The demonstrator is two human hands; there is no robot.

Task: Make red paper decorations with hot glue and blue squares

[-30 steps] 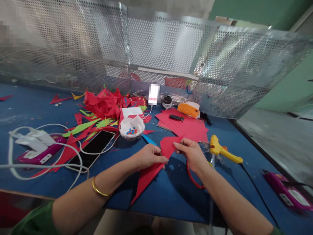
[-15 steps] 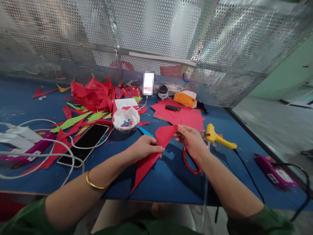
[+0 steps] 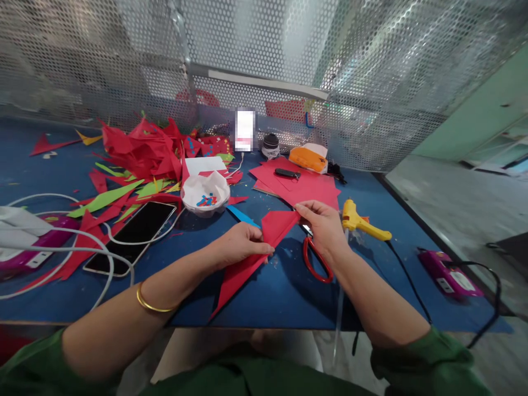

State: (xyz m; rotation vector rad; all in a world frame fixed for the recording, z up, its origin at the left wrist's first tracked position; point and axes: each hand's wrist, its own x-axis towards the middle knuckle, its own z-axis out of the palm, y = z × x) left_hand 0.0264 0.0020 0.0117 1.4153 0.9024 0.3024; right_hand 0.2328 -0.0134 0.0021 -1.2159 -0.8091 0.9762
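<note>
A long folded piece of red paper [image 3: 243, 275] is held between both hands above the blue table. My left hand [image 3: 243, 243] pinches it near the middle, thumb on top. At its upper right corner, my right hand [image 3: 319, 220] grips it between thumb and fingers. One pointed end of the paper hangs down toward the table's front edge. Red-handled scissors [image 3: 317, 264] lie just below my right hand, partly covered by it. A blue paper strip [image 3: 242, 215] lies behind the left hand.
A white paper-lined bowl [image 3: 205, 191] holds small blue and red bits. Red paper scraps [image 3: 140, 148] heap at the back left, near a black phone [image 3: 132, 236] and white cables. Red sheets [image 3: 305, 184] and a yellow glue gun [image 3: 363, 223] lie on the right.
The whole view has shifted slightly, with the table's things now a little further left and up. Both hands keep their hold on the red paper, which has barely changed.
</note>
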